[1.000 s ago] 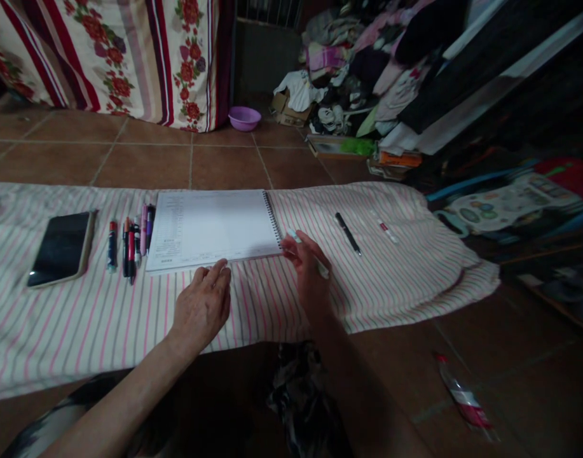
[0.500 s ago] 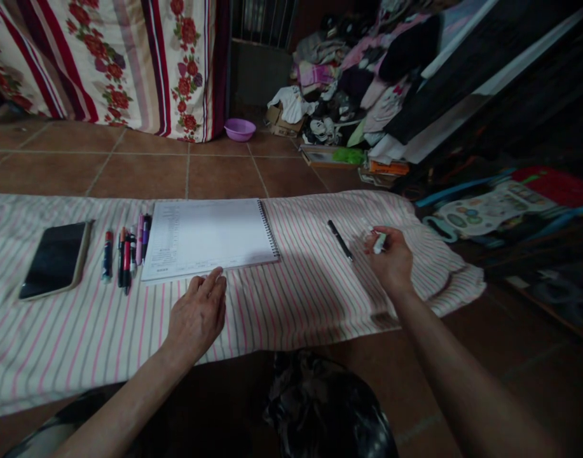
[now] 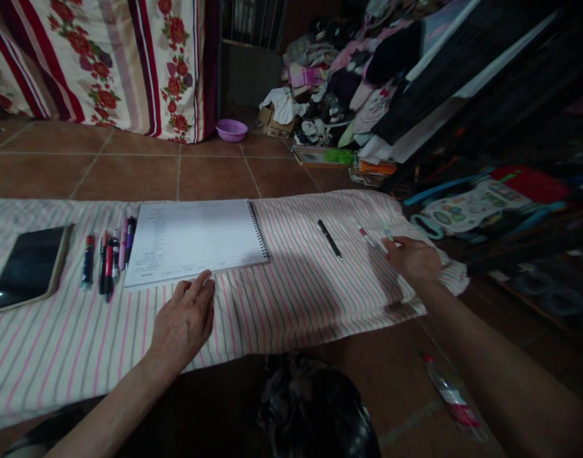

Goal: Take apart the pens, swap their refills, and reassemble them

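My left hand (image 3: pixel 185 318) lies flat on the striped cloth, fingers stretched out, with its fingertips at the near edge of a spiral notebook (image 3: pixel 200 235) open to a mostly blank page. Out to the right, my right hand (image 3: pixel 412 259) is low over the cloth, thumb and index finger closed around a small pale item (image 3: pixel 387 231) that is too blurred to name. Just left of those fingers is a thin red-and-white pen-like stick (image 3: pixel 366 236). A black pen (image 3: pixel 330 240) lies between the notebook and my right hand.
Several pens and markers (image 3: pixel 109 261) lie left of the notebook, then a phone (image 3: pixel 28 264). The striped cloth (image 3: pixel 272 312) hangs over the near edge. A plastic bottle (image 3: pixel 453 397) lies on the tiled floor at right. Beyond are a purple basin (image 3: pixel 231 131) and piled clothes (image 3: pixel 341 89).
My right hand has moved right and turned palm down, and the red-and-white stick now shows on the cloth. My left hand stays by the notebook. The view has shifted slightly right, revealing the bottle.
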Demonstrator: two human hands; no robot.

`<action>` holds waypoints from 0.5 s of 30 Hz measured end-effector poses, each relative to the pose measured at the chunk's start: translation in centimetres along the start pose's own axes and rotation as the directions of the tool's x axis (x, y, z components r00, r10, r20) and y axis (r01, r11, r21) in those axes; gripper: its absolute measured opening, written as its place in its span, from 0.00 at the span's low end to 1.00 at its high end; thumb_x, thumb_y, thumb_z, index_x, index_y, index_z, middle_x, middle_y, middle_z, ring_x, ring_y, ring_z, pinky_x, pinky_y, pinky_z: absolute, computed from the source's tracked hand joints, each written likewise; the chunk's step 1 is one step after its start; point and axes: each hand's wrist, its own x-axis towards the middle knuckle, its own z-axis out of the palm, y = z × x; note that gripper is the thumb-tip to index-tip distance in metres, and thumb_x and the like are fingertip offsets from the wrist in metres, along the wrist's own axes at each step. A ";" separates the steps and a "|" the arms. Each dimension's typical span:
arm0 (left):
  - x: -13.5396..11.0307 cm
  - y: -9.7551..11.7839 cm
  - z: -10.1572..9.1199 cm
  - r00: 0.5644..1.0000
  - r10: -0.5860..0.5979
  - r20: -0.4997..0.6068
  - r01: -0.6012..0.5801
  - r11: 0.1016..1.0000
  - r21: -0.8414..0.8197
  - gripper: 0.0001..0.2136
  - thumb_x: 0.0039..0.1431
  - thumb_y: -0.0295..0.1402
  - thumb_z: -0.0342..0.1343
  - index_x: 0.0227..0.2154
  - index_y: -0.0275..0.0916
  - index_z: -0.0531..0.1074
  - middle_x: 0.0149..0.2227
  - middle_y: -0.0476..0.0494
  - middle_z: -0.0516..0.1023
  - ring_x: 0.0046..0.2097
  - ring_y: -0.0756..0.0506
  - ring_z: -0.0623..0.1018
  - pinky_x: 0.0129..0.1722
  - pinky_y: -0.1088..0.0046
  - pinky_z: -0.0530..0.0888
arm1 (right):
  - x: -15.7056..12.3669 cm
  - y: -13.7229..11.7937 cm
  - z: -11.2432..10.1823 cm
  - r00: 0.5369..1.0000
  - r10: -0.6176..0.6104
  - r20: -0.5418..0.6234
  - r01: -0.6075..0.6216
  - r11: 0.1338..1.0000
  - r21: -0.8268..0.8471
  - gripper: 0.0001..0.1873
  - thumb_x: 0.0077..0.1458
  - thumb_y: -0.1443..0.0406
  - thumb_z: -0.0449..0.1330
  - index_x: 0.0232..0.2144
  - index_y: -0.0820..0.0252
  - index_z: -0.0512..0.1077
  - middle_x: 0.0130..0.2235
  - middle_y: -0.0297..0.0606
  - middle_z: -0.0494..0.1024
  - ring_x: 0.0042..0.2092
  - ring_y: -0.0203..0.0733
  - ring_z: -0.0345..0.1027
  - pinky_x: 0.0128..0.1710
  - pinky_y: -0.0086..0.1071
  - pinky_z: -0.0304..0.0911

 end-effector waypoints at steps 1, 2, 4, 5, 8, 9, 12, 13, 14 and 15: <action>0.0 0.0 0.0 1.000 -0.002 -0.002 0.002 1.000 0.004 0.14 0.58 0.29 0.47 0.47 0.33 0.68 0.53 0.38 0.69 0.43 0.41 0.69 0.40 0.63 0.74 | 0.2 -0.3 -0.1 0.999 0.040 0.014 -0.040 0.999 -0.023 0.19 0.51 0.55 0.54 0.39 0.60 0.75 0.40 0.49 0.77 0.42 0.52 0.69 0.38 0.39 0.60; 0.0 0.0 0.0 1.000 -0.002 -0.002 0.002 1.000 0.009 0.15 0.58 0.29 0.47 0.47 0.33 0.68 0.54 0.38 0.69 0.43 0.41 0.69 0.40 0.63 0.74 | 0.4 -0.7 -0.1 0.997 0.074 0.029 -0.073 0.996 -0.042 0.21 0.50 0.53 0.54 0.41 0.58 0.74 0.44 0.49 0.76 0.45 0.54 0.68 0.39 0.41 0.59; -0.1 0.0 0.1 1.000 -0.004 -0.004 0.004 1.000 0.016 0.15 0.58 0.29 0.47 0.47 0.33 0.67 0.54 0.38 0.69 0.43 0.41 0.69 0.39 0.63 0.74 | 0.8 -1.3 0.0 0.991 0.122 0.061 -0.118 0.991 -0.071 0.23 0.50 0.51 0.54 0.42 0.57 0.74 0.48 0.50 0.73 0.48 0.57 0.66 0.42 0.43 0.58; -0.1 0.0 0.1 1.000 -0.004 -0.006 0.004 1.000 0.018 0.15 0.58 0.29 0.47 0.47 0.33 0.68 0.54 0.39 0.69 0.43 0.41 0.69 0.39 0.63 0.74 | 1.1 -1.6 0.1 0.988 0.138 0.075 -0.132 0.988 -0.081 0.23 0.50 0.51 0.54 0.42 0.58 0.74 0.48 0.50 0.73 0.48 0.58 0.65 0.42 0.43 0.58; -0.2 0.0 0.1 1.000 0.004 -0.010 -0.004 1.000 0.018 0.15 0.58 0.29 0.47 0.47 0.33 0.68 0.54 0.38 0.69 0.43 0.41 0.69 0.40 0.63 0.74 | 2.2 -2.0 0.6 0.983 0.152 0.099 -0.143 0.985 -0.094 0.23 0.51 0.51 0.53 0.44 0.57 0.73 0.49 0.49 0.72 0.48 0.56 0.65 0.42 0.42 0.58; -0.1 0.0 0.0 1.000 0.008 -0.013 -0.007 1.000 0.019 0.15 0.58 0.29 0.47 0.47 0.33 0.68 0.54 0.38 0.69 0.43 0.41 0.69 0.40 0.63 0.74 | 2.6 -2.0 0.8 0.984 0.149 0.100 -0.139 0.986 -0.096 0.23 0.51 0.52 0.53 0.45 0.58 0.73 0.50 0.50 0.72 0.49 0.56 0.65 0.42 0.41 0.58; -0.1 0.0 0.0 1.000 0.017 -0.016 -0.017 1.000 0.024 0.14 0.58 0.28 0.47 0.47 0.33 0.68 0.53 0.37 0.69 0.43 0.41 0.69 0.41 0.62 0.74 | 3.8 -2.1 1.3 0.987 0.132 0.091 -0.124 0.988 -0.095 0.24 0.51 0.54 0.54 0.46 0.60 0.72 0.50 0.53 0.71 0.49 0.56 0.63 0.42 0.42 0.57; -0.1 0.0 0.0 1.000 0.017 -0.016 -0.016 1.000 0.024 0.14 0.58 0.28 0.47 0.47 0.33 0.68 0.53 0.37 0.69 0.43 0.41 0.70 0.41 0.62 0.74 | 4.1 -2.2 1.5 0.989 0.123 0.087 -0.115 0.989 -0.091 0.23 0.50 0.55 0.55 0.46 0.61 0.72 0.49 0.54 0.71 0.49 0.56 0.63 0.42 0.42 0.56; -0.1 0.0 0.0 1.000 0.015 -0.017 -0.015 1.000 0.022 0.14 0.58 0.28 0.47 0.47 0.34 0.68 0.54 0.37 0.69 0.43 0.41 0.70 0.41 0.62 0.74 | 4.5 -2.2 1.7 0.990 0.114 0.079 -0.107 0.991 -0.085 0.22 0.50 0.56 0.56 0.46 0.61 0.72 0.49 0.54 0.71 0.48 0.55 0.63 0.41 0.42 0.56; -0.1 0.0 0.0 1.000 0.013 -0.017 -0.013 1.000 0.018 0.14 0.58 0.28 0.47 0.47 0.34 0.68 0.54 0.38 0.69 0.43 0.41 0.70 0.41 0.62 0.74 | 4.8 -2.3 2.0 0.992 0.104 0.071 -0.098 0.992 -0.077 0.21 0.50 0.57 0.56 0.44 0.61 0.73 0.49 0.55 0.71 0.48 0.55 0.63 0.40 0.42 0.55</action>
